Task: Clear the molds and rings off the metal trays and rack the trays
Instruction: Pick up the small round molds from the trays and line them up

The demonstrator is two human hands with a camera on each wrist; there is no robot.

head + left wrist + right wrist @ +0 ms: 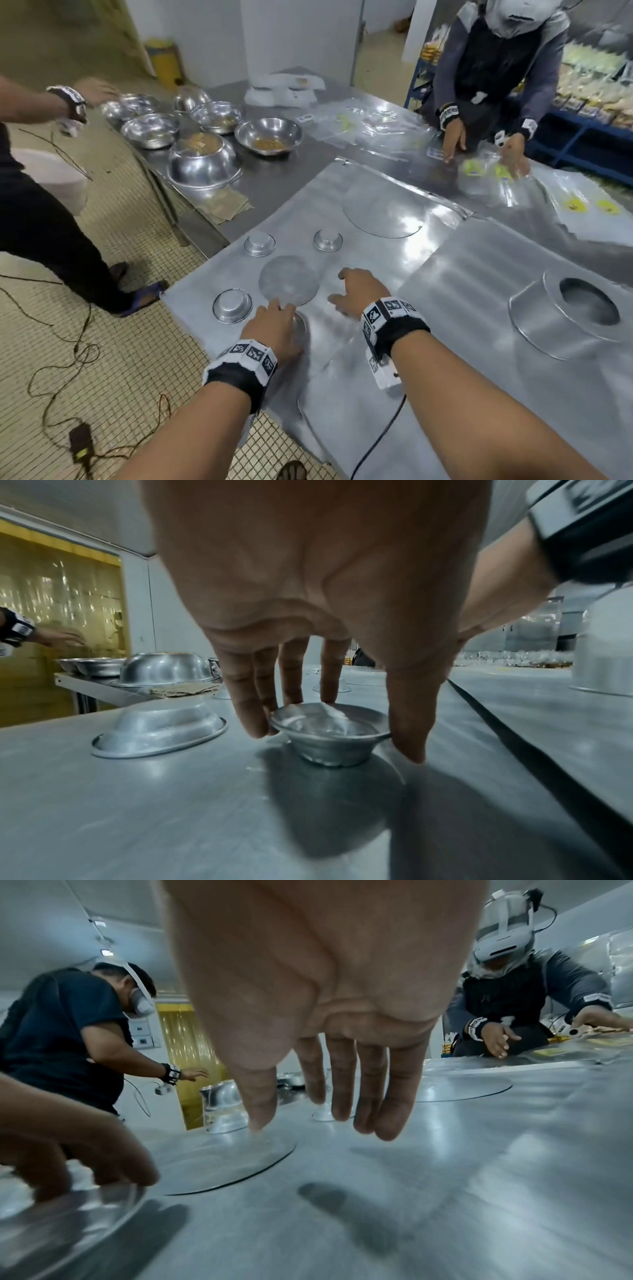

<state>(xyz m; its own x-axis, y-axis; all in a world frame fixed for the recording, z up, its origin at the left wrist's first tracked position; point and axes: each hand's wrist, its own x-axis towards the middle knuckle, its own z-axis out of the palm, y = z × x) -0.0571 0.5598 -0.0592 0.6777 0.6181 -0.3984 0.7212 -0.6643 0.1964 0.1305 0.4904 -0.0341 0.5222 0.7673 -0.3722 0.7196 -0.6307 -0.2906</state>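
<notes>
Aluminium small mold [329, 737] sat upright on the tray [342, 394]; my left grip [274, 329] clasped its rim, while my right grip [359, 291] hovered, fingers apart.

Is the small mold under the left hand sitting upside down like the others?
No. In the left wrist view the small mold stands rim up between the left hand's fingers, while the neighbouring mold lies rim down on the tray.

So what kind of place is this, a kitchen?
Probably a small food-production or packing workshop: steel bowls holding food, small metal molds on metal trays, and packed bags on shelves.
</notes>
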